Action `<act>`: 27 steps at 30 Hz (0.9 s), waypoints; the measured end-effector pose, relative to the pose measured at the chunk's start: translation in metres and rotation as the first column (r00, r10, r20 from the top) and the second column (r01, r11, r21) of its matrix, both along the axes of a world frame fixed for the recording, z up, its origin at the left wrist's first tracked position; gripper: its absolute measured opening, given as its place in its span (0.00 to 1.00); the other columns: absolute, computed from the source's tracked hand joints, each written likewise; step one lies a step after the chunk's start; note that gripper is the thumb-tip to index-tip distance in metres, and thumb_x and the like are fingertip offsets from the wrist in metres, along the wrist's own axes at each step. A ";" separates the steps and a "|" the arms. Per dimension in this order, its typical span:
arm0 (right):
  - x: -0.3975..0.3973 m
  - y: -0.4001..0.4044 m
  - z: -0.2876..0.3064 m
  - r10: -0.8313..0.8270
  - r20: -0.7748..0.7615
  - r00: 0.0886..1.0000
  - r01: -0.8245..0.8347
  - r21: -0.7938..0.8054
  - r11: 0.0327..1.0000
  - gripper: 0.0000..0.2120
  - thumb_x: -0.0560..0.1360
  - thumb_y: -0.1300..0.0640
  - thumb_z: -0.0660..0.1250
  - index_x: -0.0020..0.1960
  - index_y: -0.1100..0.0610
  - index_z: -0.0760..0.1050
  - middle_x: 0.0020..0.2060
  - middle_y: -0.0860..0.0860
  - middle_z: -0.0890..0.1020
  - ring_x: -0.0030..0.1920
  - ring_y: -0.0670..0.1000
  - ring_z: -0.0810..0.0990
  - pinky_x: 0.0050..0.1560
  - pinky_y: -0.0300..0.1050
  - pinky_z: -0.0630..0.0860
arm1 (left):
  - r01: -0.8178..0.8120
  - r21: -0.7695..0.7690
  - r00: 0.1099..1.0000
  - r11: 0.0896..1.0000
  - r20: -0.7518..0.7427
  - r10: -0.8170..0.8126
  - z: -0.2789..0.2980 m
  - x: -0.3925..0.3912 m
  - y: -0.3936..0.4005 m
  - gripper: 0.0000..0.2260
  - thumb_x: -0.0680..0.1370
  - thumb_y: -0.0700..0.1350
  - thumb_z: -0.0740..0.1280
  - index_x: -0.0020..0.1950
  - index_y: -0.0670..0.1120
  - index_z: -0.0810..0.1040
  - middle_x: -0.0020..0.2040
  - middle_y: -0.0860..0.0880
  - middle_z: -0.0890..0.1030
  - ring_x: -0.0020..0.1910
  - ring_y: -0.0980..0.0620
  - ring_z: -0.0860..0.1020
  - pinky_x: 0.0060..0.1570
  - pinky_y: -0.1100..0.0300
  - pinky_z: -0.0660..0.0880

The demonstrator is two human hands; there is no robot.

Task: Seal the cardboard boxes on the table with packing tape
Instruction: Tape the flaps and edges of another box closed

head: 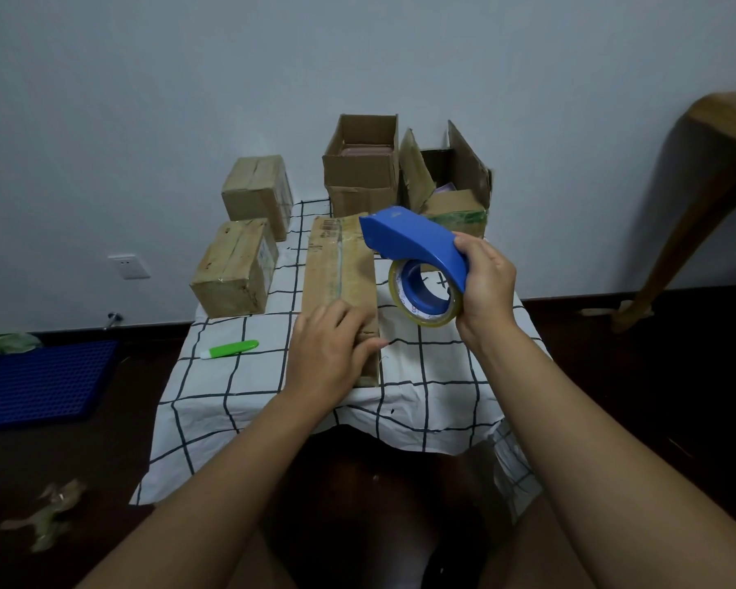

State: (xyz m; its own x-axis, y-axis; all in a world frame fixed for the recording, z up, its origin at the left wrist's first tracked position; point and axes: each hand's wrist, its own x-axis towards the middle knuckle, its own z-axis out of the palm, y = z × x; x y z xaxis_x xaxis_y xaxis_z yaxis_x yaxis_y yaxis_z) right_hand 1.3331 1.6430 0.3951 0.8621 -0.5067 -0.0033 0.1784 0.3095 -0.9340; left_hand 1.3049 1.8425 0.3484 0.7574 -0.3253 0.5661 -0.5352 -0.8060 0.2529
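A long flat cardboard box (341,265) lies in the middle of the table with a strip of clear tape along its top seam. My left hand (330,350) rests on its near end, fingers spread flat. My right hand (485,282) grips a blue tape dispenser (413,244) with a roll of clear tape (425,297), held in the air just right of the box. Two open boxes (360,163) (447,180) stand at the back with flaps up. Two closed, taped boxes (258,193) (234,269) sit at the left.
The table wears a white cloth with a dark grid (239,388). A green utility knife (230,349) lies on it at the left. A blue plastic grid mat (39,382) lies on the floor at left, a wooden table leg (693,214) stands at right.
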 end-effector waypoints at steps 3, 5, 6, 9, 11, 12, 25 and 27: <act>-0.003 0.008 0.005 0.014 0.029 0.999 -0.014 0.009 1.000 0.07 0.77 0.59 0.67 0.46 0.54 0.84 0.42 0.50 0.85 0.43 0.48 0.83 0.42 0.39 0.79 | 0.017 -0.053 1.000 0.998 0.017 -0.016 -0.001 -0.002 0.003 0.13 0.74 0.55 0.72 0.50 0.47 0.81 0.46 0.51 0.77 0.45 0.50 0.74 0.45 0.59 0.67; -0.003 0.017 0.009 0.040 0.056 0.998 -0.042 0.028 0.999 0.08 0.77 0.60 0.67 0.45 0.53 0.84 0.39 0.48 0.85 0.41 0.46 0.82 0.41 0.38 0.78 | 0.067 -0.090 0.998 0.994 0.017 -0.066 -0.002 -0.004 0.010 0.14 0.76 0.55 0.69 0.53 0.47 0.82 0.49 0.51 0.78 0.47 0.52 0.75 0.45 0.61 0.69; -0.002 0.022 0.011 0.060 0.064 0.996 -0.062 0.034 0.997 0.08 0.77 0.61 0.67 0.44 0.53 0.84 0.39 0.48 0.85 0.40 0.45 0.82 0.41 0.38 0.78 | 0.083 -0.114 0.997 0.990 0.005 -0.083 -0.003 -0.005 0.013 0.15 0.76 0.55 0.68 0.54 0.46 0.82 0.51 0.51 0.78 0.49 0.53 0.75 0.45 0.61 0.71; 0.001 0.042 0.012 0.126 0.070 0.990 -0.128 0.015 0.992 0.08 0.77 0.61 0.67 0.44 0.54 0.84 0.41 0.50 0.85 0.40 0.46 0.82 0.42 0.40 0.78 | 0.071 -0.183 0.995 0.981 -0.062 -0.084 -0.005 -0.006 0.022 0.14 0.76 0.51 0.71 0.57 0.45 0.81 0.57 0.50 0.75 0.54 0.54 0.75 0.50 0.62 0.73; 0.002 0.052 0.011 0.153 0.058 0.987 -0.152 -0.023 0.988 0.07 0.77 0.60 0.68 0.44 0.53 0.84 0.43 0.52 0.85 0.42 0.47 0.82 0.44 0.42 0.79 | 0.023 -0.234 0.996 0.972 -0.074 -0.042 -0.008 -0.005 0.026 0.11 0.76 0.49 0.72 0.54 0.46 0.82 0.57 0.48 0.74 0.56 0.52 0.73 0.53 0.58 0.73; 0.003 0.054 0.011 0.158 0.054 0.986 -0.156 -0.036 0.987 0.07 0.77 0.60 0.68 0.44 0.53 0.84 0.43 0.52 0.85 0.42 0.47 0.82 0.44 0.42 0.79 | -0.006 -0.264 0.997 0.964 -0.079 -0.015 -0.010 -0.005 0.027 0.09 0.75 0.49 0.73 0.53 0.47 0.83 0.55 0.48 0.74 0.56 0.51 0.72 0.54 0.56 0.73; 0.004 0.053 0.009 0.145 0.042 0.989 -0.140 -0.096 0.985 0.08 0.77 0.57 0.67 0.43 0.50 0.84 0.41 0.47 0.85 0.41 0.44 0.82 0.42 0.40 0.78 | -0.023 -0.374 0.993 0.927 -0.120 -0.024 -0.024 0.008 0.044 0.14 0.75 0.58 0.67 0.52 0.51 0.82 0.55 0.55 0.68 0.59 0.55 0.67 0.55 0.59 0.69; 0.005 0.054 0.010 0.144 0.039 0.989 -0.138 -0.120 0.983 0.08 0.77 0.57 0.67 0.43 0.50 0.84 0.41 0.48 0.85 0.41 0.46 0.82 0.43 0.41 0.78 | -0.054 -0.382 0.990 0.922 -0.144 -0.002 -0.023 0.008 0.042 0.14 0.74 0.57 0.68 0.54 0.50 0.82 0.53 0.57 0.68 0.60 0.54 0.69 0.54 0.60 0.69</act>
State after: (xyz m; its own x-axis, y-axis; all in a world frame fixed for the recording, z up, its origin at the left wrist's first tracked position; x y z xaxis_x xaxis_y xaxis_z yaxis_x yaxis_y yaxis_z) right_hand 1.3378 1.6966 0.4050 0.9227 -0.3746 0.0910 0.1855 0.2245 -0.9566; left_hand 1.3133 1.8849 0.3255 0.8427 -0.0830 0.5320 -0.4524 -0.6449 0.6160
